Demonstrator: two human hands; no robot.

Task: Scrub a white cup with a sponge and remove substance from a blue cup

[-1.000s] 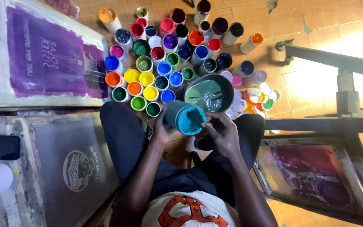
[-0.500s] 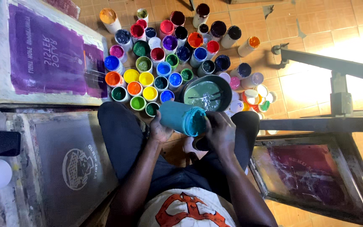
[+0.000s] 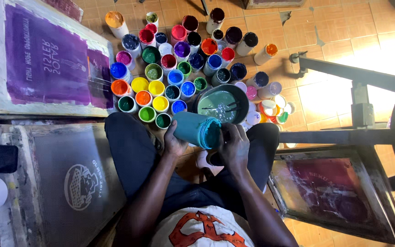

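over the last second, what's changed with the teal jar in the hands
The teal plastic paint jar tipped from mouth-up to lying sideways, mouth toward the right hand. The left hand still grips its base. The dark bowl of grey-green paint and the coloured pots stayed put.

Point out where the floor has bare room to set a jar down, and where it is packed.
Bare tile shows at the top right, between the orange-capped jar and the dark metal frame. Ahead of the knees it is packed: the paint jar cluster runs edge to edge up to the grey bowl. The left hand and right hand hold the teal jar.
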